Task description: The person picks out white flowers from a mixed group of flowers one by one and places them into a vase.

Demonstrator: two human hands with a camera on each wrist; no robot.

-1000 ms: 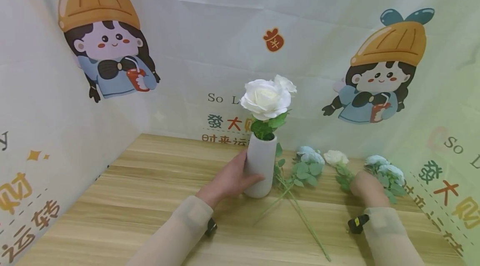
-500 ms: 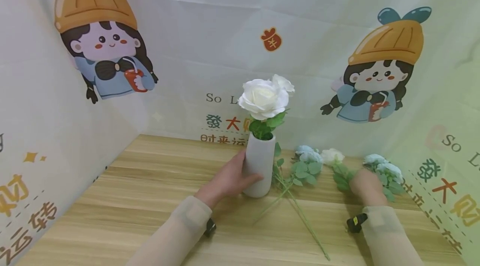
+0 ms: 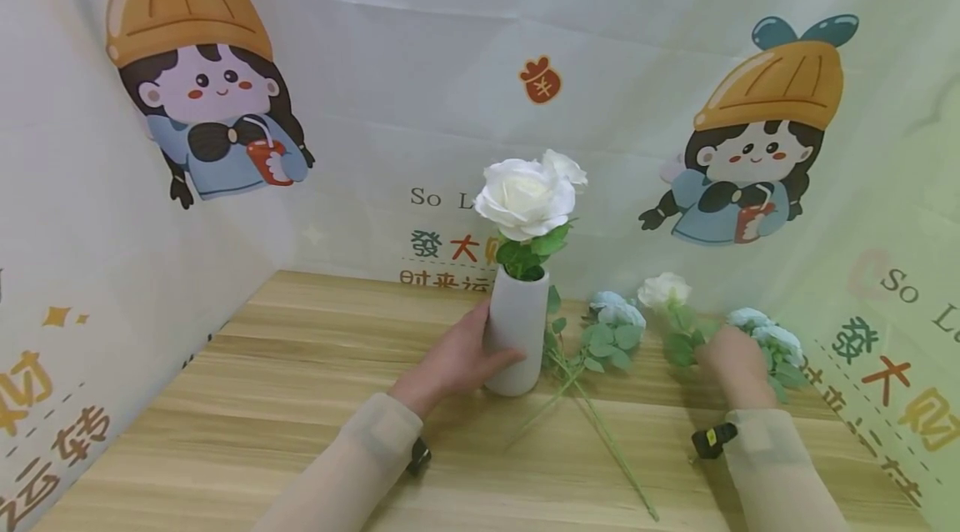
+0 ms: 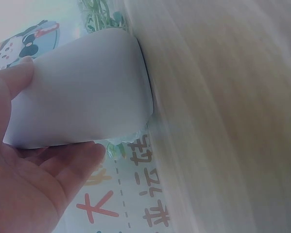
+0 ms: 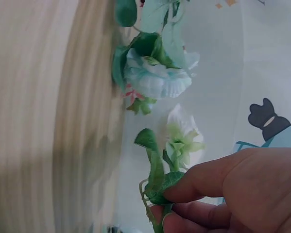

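My left hand [image 3: 450, 361] grips a white vase [image 3: 517, 340] that stands upright on the table. In the left wrist view, thumb and fingers wrap opposite sides of the vase [image 4: 82, 92]. White artificial roses [image 3: 525, 198] with green leaves rise from its mouth. On the right, my right hand [image 3: 735, 365] pinches the leafy stem of a white artificial rose [image 3: 665, 290]. The right wrist view shows thumb and fingers closed on this stem [image 5: 157, 213] just below the bloom; its lower end is hidden.
Pale blue artificial flowers [image 3: 618, 311] lie right of the vase, their long green stems crossing toward the front of the wooden table [image 3: 247, 399]. More blue flowers [image 3: 776, 340] lie beyond the right hand. A printed cloth [image 3: 360, 98] hangs behind and along the sides.
The white rose in my right hand has risen slightly off the table, its bloom now higher and a little further left. The left hand stays on the vase.
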